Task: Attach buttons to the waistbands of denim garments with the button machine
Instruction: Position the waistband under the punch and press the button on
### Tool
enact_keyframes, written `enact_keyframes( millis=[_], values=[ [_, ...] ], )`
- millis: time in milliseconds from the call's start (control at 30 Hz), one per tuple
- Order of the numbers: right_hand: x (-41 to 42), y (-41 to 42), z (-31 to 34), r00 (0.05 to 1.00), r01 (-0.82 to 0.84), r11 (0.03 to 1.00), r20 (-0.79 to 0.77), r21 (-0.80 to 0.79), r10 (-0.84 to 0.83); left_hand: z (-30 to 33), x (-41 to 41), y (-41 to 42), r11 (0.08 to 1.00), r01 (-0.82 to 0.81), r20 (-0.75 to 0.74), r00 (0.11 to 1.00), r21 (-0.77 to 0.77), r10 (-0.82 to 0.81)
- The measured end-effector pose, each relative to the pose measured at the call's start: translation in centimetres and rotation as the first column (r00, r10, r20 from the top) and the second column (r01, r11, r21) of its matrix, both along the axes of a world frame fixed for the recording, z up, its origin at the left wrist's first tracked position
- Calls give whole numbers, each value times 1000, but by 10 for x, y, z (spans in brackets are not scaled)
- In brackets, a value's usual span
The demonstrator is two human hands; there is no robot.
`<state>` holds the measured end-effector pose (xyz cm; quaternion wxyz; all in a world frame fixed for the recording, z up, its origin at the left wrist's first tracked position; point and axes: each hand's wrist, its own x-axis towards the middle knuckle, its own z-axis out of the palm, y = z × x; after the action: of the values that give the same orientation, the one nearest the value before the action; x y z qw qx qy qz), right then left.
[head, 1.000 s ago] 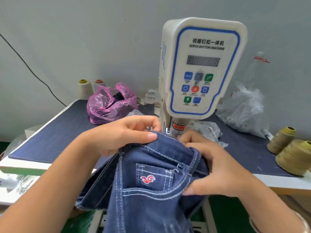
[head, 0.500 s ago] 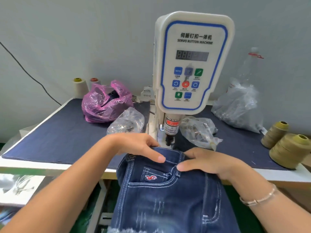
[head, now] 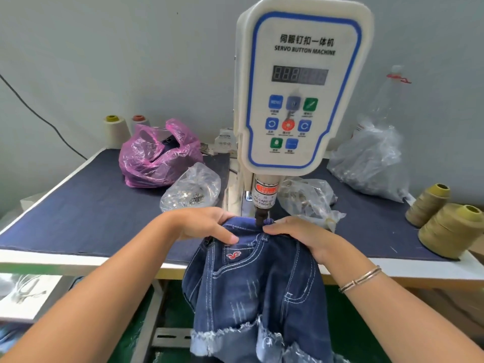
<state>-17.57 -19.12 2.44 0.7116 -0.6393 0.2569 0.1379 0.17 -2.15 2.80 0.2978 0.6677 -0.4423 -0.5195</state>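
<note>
Closest to the camera, the denim shorts (head: 258, 289) hang off the front edge of the surface (head: 78, 213): dark blue with white topstitching, bleached scuff streaks, a frayed hem and a little red logo on the pocket. The waistband (head: 243, 223) is up on the surface, right under the machine's black punch (head: 260, 217). The left hand (head: 201, 224) lies palm-down on the left of the waistband, fingers curled over the edge and gripping it. The right hand (head: 296, 235) pins the right side flat, fingers mostly straight, tips just beside the punch; there's a thin metal bracelet (head: 360, 279) on that wrist. Compared with half a second back, both hands have pushed the waistband forward so it now sits under the punch, not short of it. Behind are crinkly clear bags (head: 191, 189) of metal buttons, a pink bag (head: 159, 155), olive thread cones (head: 450, 229) on the right, and the white, blue-trimmed button machine (head: 301, 100).
</note>
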Motion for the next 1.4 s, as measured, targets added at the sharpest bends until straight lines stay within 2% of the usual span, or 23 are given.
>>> enact_keyframes(
  millis=[67,167,300,367,433,500,567,600,667,733,800,867,933,1033,1133,1267,1333,1400],
  values=[
    [3,-2,-6,999,51,997,-10,49,-51,-7,4,-4,999,-43,-52,998,1,43],
    [12,-5,-10,994,102,995,31,12,-103,-13,12,-12,992,-124,1,992,-5,124],
    [21,-5,-14,968,173,985,180,11,-173,-16,16,-21,974,-207,35,977,-90,211],
    [21,-5,-21,950,197,978,234,68,-207,-22,11,-24,949,-251,140,950,-189,279],
    [21,-5,-28,936,227,966,247,119,-251,-33,6,-27,893,-297,330,851,-339,409],
    [21,-5,-34,927,248,957,251,151,-280,-35,-3,-23,801,-311,529,620,-512,579],
    [22,-4,-36,924,252,951,249,177,-291,-32,-17,-11,701,-341,557,433,-626,709],
    [22,-3,-37,923,252,950,250,185,-294,-32,-24,-3,683,-387,558,396,-619,730],
    [22,-1,-37,918,260,946,254,194,-304,-36,-36,10,755,-480,646,411,-447,644],
    [22,0,-36,917,262,947,256,186,-305,-43,-41,19,834,-497,683,523,-242,509],
    [23,1,-34,923,255,953,250,165,-291,-48,-36,23,835,-514,519,668,-194,533],
    [23,1,-32,929,241,959,249,151,-273,-51,-31,20,806,-549,359,723,-220,590],
    [21,1,-30,932,235,960,245,154,-268,-54,-30,14,754,-608,309,688,-249,657],
    [19,2,-31,927,243,954,247,177,-282,-57,-37,5,639,-692,257,585,-336,769],
    [21,3,-31,924,255,955,252,153,-288,-57,-42,-3,589,-704,209,556,-397,804],
    [22,4,-33,920,290,952,246,95,-305,-55,-40,-7,565,-707,80,593,-424,801],
    [20,4,-34,922,293,952,237,91,-306,-55,-39,-5,591,-677,35,645,-438,764],
    [19,4,-38,920,290,950,240,113,-310,-55,-40,-2,659,-605,84,705,-447,704]
  ],
)
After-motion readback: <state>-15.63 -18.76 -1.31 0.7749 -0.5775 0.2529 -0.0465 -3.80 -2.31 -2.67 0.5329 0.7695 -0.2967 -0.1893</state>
